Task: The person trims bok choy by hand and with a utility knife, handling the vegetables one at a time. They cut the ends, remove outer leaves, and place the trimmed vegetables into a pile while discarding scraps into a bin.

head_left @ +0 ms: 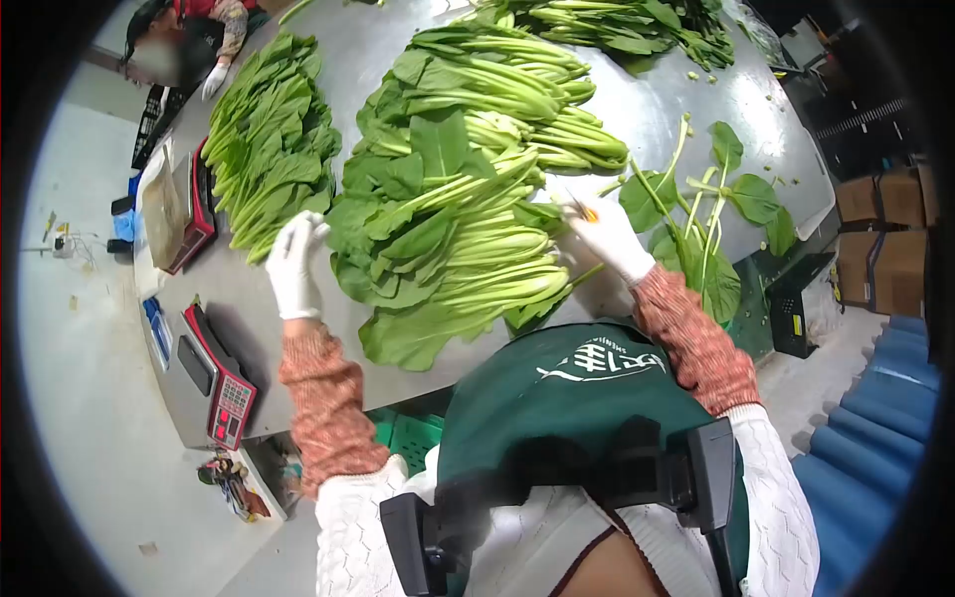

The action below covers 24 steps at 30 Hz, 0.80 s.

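Note:
My left hand (294, 267), in a white glove, is beside the lower end of the left pile of leafy greens (274, 149). It looks empty, with its fingers loosely bent and apart. The large middle pile of leafy greens (448, 239) lies between my hands, pale stems to the right and leaves to the left. My right hand (609, 231), gloved too, is at the stem ends of this pile. Its fingers are closed around a small tool with an orange part (590, 214); its exact kind is hard to make out.
Loose leaves and stems (706, 219) lie on the metal table (786, 129) to my right. More greens (617, 30) lie at the far side. Two red scales (231, 393) line the left edge. Another person's gloved hand (215, 80) is at the far left. Cardboard boxes (885, 259) stand at right.

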Tool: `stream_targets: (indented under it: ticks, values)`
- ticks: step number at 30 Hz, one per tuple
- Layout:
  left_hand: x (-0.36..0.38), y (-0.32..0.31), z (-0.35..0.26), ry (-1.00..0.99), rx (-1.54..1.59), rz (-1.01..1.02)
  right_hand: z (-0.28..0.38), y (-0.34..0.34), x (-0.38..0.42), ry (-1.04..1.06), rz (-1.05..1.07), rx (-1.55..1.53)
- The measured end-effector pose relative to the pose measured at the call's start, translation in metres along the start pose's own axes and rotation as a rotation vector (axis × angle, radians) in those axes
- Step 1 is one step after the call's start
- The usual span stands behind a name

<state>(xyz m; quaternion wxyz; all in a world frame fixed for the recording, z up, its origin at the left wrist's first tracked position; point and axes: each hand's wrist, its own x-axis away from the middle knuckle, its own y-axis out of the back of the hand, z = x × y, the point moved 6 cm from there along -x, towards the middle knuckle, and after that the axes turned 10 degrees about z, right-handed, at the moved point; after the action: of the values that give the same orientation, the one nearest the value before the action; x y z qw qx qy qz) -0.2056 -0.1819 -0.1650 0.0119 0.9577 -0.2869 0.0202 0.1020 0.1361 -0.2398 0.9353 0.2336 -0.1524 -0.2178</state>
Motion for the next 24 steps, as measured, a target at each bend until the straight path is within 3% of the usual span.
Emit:
stream_targets:
  ticks: [3, 7, 9, 11, 15, 19, 21, 22, 24]
  values:
    - [0.033, -0.058, -0.009, -0.013, -0.012, 0.018, 0.03, 0.009, -0.046, 0.189, -0.169, 0.192]
    - [0.059, -0.124, -0.021, -0.093, -0.036, 0.082, 0.03, -0.013, -0.1, 0.032, 0.043, 0.605]
    - [0.066, -0.148, -0.028, -0.112, -0.11, 0.157, 0.033, -0.009, -0.092, 0.184, -0.038, 0.488]
    - [0.073, -0.164, -0.038, -0.269, -0.413, 0.19, 0.045, 0.0, -0.075, 0.245, 0.04, 0.314]
    - [0.087, -0.222, -0.088, -0.772, -1.017, 0.196, 0.096, 0.032, -0.02, 0.219, 0.161, -0.095]
    - [0.085, -0.27, -0.099, -0.804, -0.985, 0.293, 0.128, 0.072, 0.032, 0.24, 0.068, -0.221]
    - [0.085, -0.286, -0.101, -0.803, -0.945, 0.317, 0.115, 0.094, 0.053, 0.316, -0.119, -0.404]
    - [0.084, -0.293, -0.102, -0.798, -0.926, 0.32, 0.107, 0.101, 0.061, 0.437, -0.29, -0.208]
    - [0.084, -0.307, -0.104, -0.819, -0.937, 0.323, 0.1, 0.102, 0.074, 0.374, -0.343, 0.036]
